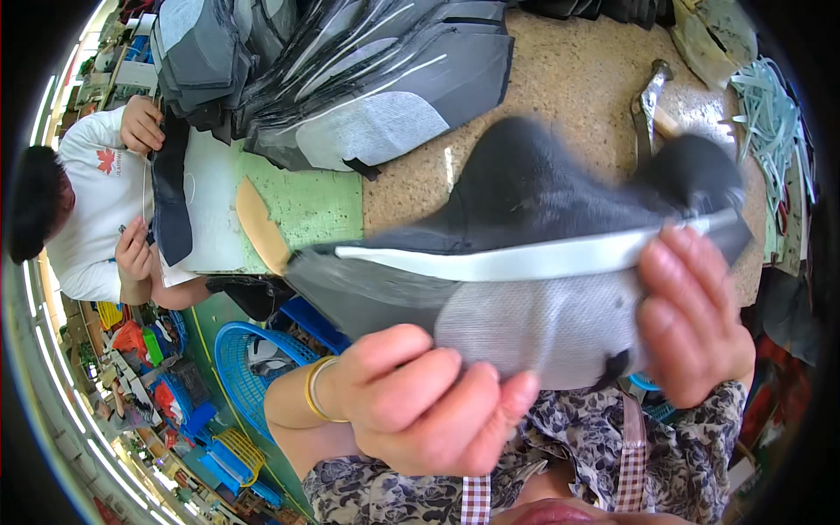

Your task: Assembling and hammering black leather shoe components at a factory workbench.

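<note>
Held up in front of me is a black fabric piece (542, 201) with a wavy upper edge, blurred in places. A white strip (490, 262) runs along it, above a light grey mesh patch (525, 324) with a small black tab at its lower right. My left hand (429, 398), a yellow bangle at its wrist, has its fingers curled at the lower edge, pinching the piece. My right hand (696, 306), somewhat blurred, grips the right end near the strip; its thumb is hidden. Beyond lies a pile of similar black pieces (376, 105) with white strips and grey patches.
A hammer (649, 101) and pale translucent strips (770, 122) lie at the right of the speckled table (569, 66). A beige curved piece (258, 223) rests on a green surface. At left a co-worker (96, 201) handles a dark piece. A blue basket (229, 367) stands below.
</note>
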A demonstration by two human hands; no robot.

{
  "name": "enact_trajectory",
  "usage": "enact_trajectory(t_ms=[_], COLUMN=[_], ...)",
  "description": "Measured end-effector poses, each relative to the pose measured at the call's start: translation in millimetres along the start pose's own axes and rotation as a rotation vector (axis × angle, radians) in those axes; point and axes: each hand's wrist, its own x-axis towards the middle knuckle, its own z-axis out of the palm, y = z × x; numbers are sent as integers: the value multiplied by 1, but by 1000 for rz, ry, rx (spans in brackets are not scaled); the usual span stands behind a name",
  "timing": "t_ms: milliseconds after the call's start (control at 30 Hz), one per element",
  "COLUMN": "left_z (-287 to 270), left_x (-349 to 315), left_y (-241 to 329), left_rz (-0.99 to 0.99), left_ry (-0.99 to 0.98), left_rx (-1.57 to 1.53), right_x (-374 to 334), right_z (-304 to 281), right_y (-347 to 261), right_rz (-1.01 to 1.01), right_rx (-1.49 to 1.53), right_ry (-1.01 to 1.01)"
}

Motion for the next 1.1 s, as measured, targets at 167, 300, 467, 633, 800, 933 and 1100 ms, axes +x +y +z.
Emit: enact_trajectory(t_ms=[167, 300, 467, 633, 800, 933, 1100], left_z=[20, 71, 76, 56, 56, 67, 68], left_x=[9, 25, 29, 6, 7, 4, 15], left_y=[-25, -58, -75, -7, 15, 13, 6], left_rz=[-439, -573, -532, -295, -398, -143, -105], left_ry=[-490, -576, -707, -686, -670, -699, -820], left_rx=[-408, -118, -228, -136, -32, 184, -33], right_x=[-52, -48, -51, -59, -63, -90, -113], right_z=[18, 23, 29, 20, -11, -18, -20], right_y=[-3, -7, -12, -7, -5, -7, 9], right_rz=[226, 204, 217, 238, 101, 351, 367], right_rx=[218, 191, 120, 198, 189, -83, 147], right_ry=[-515, -450, -423, -458, -337, -483, -471])
